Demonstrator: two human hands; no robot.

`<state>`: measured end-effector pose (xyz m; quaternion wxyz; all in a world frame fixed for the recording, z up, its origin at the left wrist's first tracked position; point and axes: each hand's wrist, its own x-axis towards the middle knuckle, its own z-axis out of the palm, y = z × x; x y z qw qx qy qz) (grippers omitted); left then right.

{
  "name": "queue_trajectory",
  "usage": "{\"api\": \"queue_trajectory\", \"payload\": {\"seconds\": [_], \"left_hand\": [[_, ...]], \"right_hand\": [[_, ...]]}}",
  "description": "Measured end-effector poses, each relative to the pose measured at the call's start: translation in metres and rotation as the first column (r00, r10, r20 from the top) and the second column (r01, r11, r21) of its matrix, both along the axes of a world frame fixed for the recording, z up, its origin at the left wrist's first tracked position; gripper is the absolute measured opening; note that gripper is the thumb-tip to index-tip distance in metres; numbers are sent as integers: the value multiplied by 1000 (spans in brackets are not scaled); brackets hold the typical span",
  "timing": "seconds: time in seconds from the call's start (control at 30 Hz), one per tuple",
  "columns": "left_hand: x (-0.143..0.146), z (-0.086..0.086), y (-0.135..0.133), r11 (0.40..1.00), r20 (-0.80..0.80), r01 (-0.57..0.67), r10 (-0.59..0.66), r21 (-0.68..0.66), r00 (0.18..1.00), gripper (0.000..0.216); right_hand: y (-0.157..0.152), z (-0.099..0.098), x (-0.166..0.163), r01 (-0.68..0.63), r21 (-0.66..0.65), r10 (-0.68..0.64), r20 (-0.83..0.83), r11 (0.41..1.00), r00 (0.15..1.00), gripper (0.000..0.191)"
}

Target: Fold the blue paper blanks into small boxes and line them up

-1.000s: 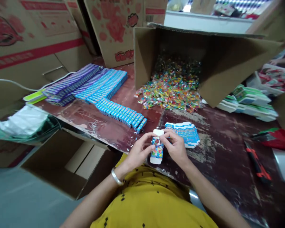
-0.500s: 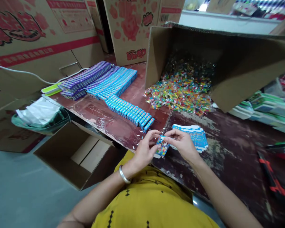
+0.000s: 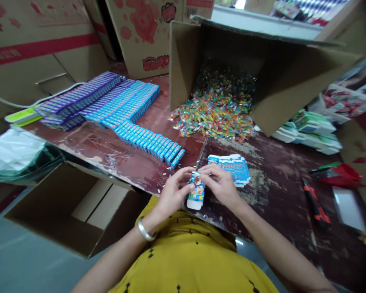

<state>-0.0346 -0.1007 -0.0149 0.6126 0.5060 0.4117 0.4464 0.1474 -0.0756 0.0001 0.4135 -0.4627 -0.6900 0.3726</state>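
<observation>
Between my two hands is a small printed carton (image 3: 197, 191), blue with colourful pictures, its white end flap sticking out toward me. My left hand (image 3: 175, 191) grips its left side with thumb and fingers. At its upper end, my right hand (image 3: 221, 185) pinches the edge near the top flap; the fingertips partly hide that end. Just beyond my right hand lies a fanned stack of flat blue cartons (image 3: 236, 169). A row of filled-out blue boxes (image 3: 149, 140) runs up and left from near my left hand, joining blocks of blue and purple boxes (image 3: 82, 95).
A tipped cardboard box (image 3: 183, 69) spills wrapped candies (image 3: 216, 116) onto the dark red table (image 3: 271, 207). An open carton (image 3: 45, 211) stands below the table's left edge. A red-and-black cutter (image 3: 315, 203) and green-white packs (image 3: 311, 130) lie at right.
The view has turned, so surroundings shift left in the picture. The carton between my hands now stands more upright in view, opened into a box shape, its lower flap plainly showing.
</observation>
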Motion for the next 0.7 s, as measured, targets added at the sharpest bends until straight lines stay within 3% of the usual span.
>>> {"api": "queue_trajectory", "payload": {"seconds": [0.13,0.23,0.27,0.3,0.37,0.4,0.53,0.7], "left_hand": [[2,-4,0,996,48,-2,7,-85,999,35],[3,-4,4,990,88,0,13,-144,996,38],[3,-3,7,988,87,-25,39,-149,995,37],[3,-3,9,987,75,-59,71,-149,995,36],[1,-3,12,984,32,-115,120,-140,992,36],[0,-4,12,982,14,-125,129,-140,992,37],[1,-9,8,966,33,-105,116,-238,993,48],[2,-10,2,937,93,6,29,-350,995,55]], "right_hand": [[-7,5,2,-114,34,109,111,993,988,14],[21,7,24,-116,5,113,172,993,978,14],[37,6,37,-43,8,40,208,999,977,16],[56,6,53,109,46,-117,258,993,959,18],[96,2,88,425,152,-446,441,892,779,20],[115,0,105,484,175,-504,475,857,721,17],[166,-13,150,569,216,-580,553,794,598,17],[179,-27,156,594,250,-606,592,765,531,12]]}}
